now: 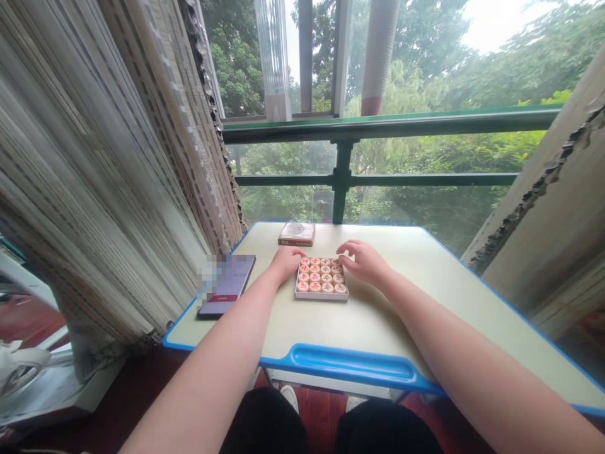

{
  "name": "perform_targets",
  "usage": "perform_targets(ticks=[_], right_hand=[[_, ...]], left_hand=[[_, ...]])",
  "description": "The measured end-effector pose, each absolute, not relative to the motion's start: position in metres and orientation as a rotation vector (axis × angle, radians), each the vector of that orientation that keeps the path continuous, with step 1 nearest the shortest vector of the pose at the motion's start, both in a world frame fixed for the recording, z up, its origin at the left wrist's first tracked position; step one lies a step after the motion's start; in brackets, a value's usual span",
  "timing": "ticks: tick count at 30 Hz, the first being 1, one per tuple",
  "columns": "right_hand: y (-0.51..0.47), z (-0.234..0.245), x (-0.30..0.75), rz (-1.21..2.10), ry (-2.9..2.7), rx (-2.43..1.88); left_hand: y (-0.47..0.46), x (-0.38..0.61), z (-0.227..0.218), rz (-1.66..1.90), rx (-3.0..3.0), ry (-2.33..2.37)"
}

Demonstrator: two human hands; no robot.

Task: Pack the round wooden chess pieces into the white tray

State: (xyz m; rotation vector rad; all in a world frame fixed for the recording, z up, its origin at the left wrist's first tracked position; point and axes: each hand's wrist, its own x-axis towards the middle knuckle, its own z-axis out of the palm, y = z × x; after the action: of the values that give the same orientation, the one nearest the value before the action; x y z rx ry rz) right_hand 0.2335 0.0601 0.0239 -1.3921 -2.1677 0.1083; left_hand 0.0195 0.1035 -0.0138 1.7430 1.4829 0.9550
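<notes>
A shallow white box (322,295) of round wooden Chinese chess pieces lies on the table in front of me. The pieces sit in rows, with red characters on the left and dark ones on the right. My left hand (285,262) is at the box's far left corner, fingers stretched along its edge and seemingly touching it. On the other side, my right hand (362,258) hovers by the far right corner, thumb and fingers apart and slightly bent. Its fingertips partly cover a chess piece there; whether they touch it I cannot tell.
Behind the box lies its lid-like flat case (297,232). A phone (227,293) rests at the table's left edge. The pale table (425,302) has a blue rim and a molded front groove (352,364). Curtains (142,126) flank it, and a green railing (401,126) stands beyond.
</notes>
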Motion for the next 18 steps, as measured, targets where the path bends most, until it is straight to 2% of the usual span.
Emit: perform_targets(ticks=[11, 18], right_hand=[[0.064, 0.021, 0.232, 0.427, -2.026, -1.574], [0.054, 0.034, 0.241, 0.872, -2.151, -1.476]], left_hand=[[0.103, 0.020, -0.013, 0.964, 1.727, 1.476], [0.103, 0.019, -0.013, 0.976, 1.713, 1.457]])
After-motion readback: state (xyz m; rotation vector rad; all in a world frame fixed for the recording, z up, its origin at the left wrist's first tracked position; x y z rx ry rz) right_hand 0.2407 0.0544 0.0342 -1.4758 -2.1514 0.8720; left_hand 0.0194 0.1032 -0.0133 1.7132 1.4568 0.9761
